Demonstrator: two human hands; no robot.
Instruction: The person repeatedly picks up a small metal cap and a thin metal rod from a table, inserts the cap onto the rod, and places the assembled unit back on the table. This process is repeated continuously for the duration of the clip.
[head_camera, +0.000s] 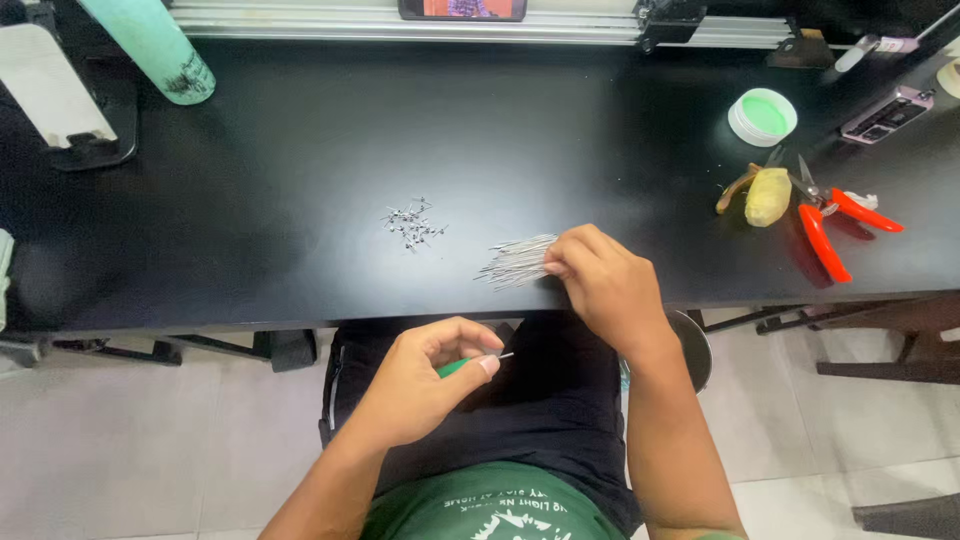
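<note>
Nearly level, tool (470, 364) tip rightward.

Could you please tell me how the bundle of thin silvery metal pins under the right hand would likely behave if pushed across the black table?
The bundle of thin silvery metal pins already lies fanned out, so it would probably scatter rather than slide together. The pins look very thin, so likely light. The smooth black table would probably offer little grip. The right hand touches their ends.
</note>
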